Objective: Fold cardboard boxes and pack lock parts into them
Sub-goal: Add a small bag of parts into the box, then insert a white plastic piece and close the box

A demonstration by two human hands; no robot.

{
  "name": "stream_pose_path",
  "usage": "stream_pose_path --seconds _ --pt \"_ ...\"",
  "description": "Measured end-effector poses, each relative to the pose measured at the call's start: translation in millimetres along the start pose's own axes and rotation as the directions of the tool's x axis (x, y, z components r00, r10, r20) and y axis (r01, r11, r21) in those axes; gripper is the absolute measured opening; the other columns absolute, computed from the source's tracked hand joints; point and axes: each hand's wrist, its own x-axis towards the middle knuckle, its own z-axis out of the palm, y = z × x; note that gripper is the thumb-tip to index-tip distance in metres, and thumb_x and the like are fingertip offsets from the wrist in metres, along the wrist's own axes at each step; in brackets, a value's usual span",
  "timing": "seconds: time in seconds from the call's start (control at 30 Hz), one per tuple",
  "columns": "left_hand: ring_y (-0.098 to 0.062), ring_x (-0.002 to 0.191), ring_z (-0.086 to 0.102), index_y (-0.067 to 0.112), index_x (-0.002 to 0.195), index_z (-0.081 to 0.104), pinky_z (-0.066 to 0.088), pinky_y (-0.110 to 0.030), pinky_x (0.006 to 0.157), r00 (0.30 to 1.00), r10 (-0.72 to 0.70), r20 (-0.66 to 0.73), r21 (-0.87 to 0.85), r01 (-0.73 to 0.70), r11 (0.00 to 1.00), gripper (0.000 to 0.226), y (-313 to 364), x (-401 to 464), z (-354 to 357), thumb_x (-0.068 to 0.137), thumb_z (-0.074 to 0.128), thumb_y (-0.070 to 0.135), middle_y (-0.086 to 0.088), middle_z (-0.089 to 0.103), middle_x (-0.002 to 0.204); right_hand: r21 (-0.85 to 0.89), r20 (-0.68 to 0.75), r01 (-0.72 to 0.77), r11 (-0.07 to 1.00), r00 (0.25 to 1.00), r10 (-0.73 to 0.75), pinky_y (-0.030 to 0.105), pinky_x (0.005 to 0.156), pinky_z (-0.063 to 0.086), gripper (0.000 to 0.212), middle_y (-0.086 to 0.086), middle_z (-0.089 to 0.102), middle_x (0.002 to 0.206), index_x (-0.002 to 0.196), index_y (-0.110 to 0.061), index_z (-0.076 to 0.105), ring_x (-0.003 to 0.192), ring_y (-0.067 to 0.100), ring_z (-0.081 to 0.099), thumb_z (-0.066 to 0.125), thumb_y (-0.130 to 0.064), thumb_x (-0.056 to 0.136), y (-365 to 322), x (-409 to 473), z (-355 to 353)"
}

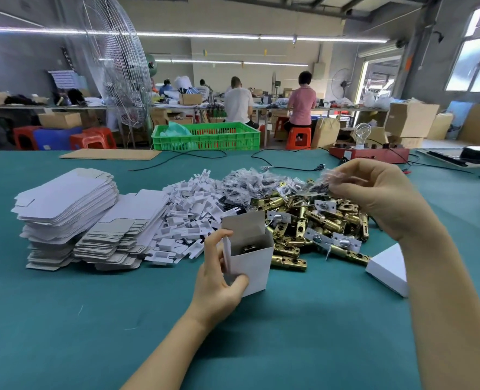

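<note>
Leftmost, stack of flat box blanks (67, 204) on the green worktop (64, 319), thin card, light, bends easily. Next, heap of white plastic inserts (188, 218), then clear screw bags (250, 181) behind brass latch parts (312, 229), dense and slippery-looking. My left hand (219, 282) grips the open folded box (250, 260) upright near its base, thumb across the front face, fingers round the side flap; something brass sits inside. I'd hold it by the corners, since squeezing the faces would crush it. My right hand (374, 192) pinches a crinkly small bag (328, 178) above the latches; floppy, pinch the edge. Closed white box (388, 268) lies far right.
</note>
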Motion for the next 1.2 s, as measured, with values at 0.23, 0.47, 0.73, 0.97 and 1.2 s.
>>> stream_pose_path --seconds 0.23,0.47,0.73,0.97,1.2 --pt "-0.042 0.069 0.038 0.055 0.114 0.032 0.037 -0.055 0.057 1.000 0.010 0.003 0.033 -0.010 0.999 0.071 -1 1 1 0.067 0.046 0.005 -0.027 0.043 0.082 -0.216 0.179 0.142 0.966 0.978 -0.103 0.019 0.076 0.055 0.014 -0.002 0.073 0.081 0.085 -0.015 0.068 0.082 0.011 0.071 0.075 -0.007 0.078 -28 -7 29" --pt "-0.031 0.064 0.033 0.054 0.115 0.032 0.029 -0.036 0.055 1.000 0.006 -0.017 0.048 -0.006 0.999 0.070 -6 2 2 0.067 0.047 0.007 -0.014 0.040 0.075 -0.497 0.397 0.386 0.777 0.897 -0.192 0.006 0.070 0.041 0.007 -0.009 0.063 0.082 0.091 -0.011 0.067 0.077 0.003 0.055 0.069 -0.008 0.085 -18 -8 93" --pt "-0.009 0.056 0.030 0.054 0.116 0.032 0.027 -0.016 0.051 0.999 0.034 -0.039 0.049 -0.032 0.998 0.070 -12 5 3 0.067 0.046 0.007 0.017 0.041 0.068 -0.574 0.467 0.457 0.680 0.864 -0.187 0.004 0.072 0.027 0.007 -0.019 0.053 0.077 0.093 -0.012 0.066 0.080 0.010 0.042 0.067 -0.015 0.088 -8 -7 102" --pt "-0.030 0.064 0.032 0.051 0.119 0.034 0.029 -0.031 0.054 1.000 -0.011 -0.026 0.034 0.012 0.999 0.071 -6 4 2 0.066 0.046 0.006 -0.018 0.043 0.079 -0.536 0.403 0.367 0.760 0.903 -0.152 0.007 0.068 0.039 0.014 -0.008 0.065 0.091 0.098 -0.015 0.068 0.079 0.002 0.055 0.071 -0.013 0.084 -8 -2 85" --pt "-0.040 0.065 0.039 0.053 0.124 0.034 0.034 -0.049 0.052 0.999 -0.017 -0.027 0.035 0.018 0.999 0.077 -6 5 2 0.066 0.048 0.006 -0.025 0.047 0.082 -0.570 0.402 0.290 0.769 0.915 -0.048 0.010 0.074 0.037 0.014 -0.005 0.055 0.097 0.094 -0.024 0.070 0.086 -0.002 0.049 0.073 -0.032 0.083 -3 -4 82"
